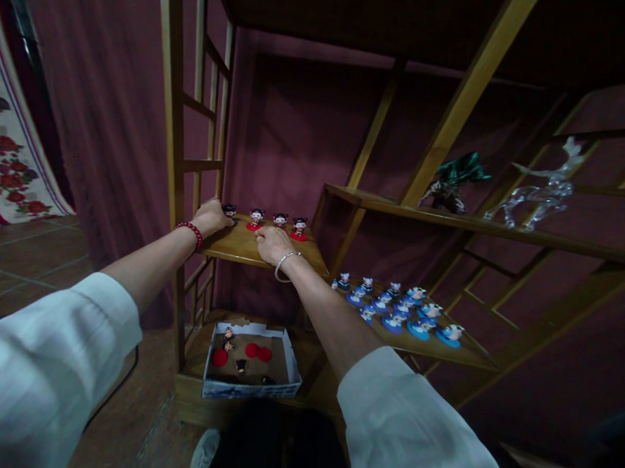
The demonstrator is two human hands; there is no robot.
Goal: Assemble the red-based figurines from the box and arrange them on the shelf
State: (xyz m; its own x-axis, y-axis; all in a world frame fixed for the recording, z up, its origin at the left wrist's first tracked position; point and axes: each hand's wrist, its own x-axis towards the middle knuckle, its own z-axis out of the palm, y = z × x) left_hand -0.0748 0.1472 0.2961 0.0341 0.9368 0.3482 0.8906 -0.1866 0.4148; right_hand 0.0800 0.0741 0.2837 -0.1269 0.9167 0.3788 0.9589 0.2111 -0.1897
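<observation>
My left hand, with a red bead bracelet at the wrist, reaches to the left end of the wooden shelf. Its fingers close around the lower part of a small black-haired figurine, whose base is mostly hidden. Three like figurines stand in a row to the right: one figurine on a red disc, a middle figurine and a right-hand figurine, also on a red disc. My right hand, with a silver bangle, is curled in front of the middle one; its fingertips are partly hidden.
Below, a shallow cardboard box contains several small figurines and red discs. Several blue-and-white figurines stand on a lower shelf at right. Above them are a clear deer ornament and a green ornament. A wooden lattice post borders the left.
</observation>
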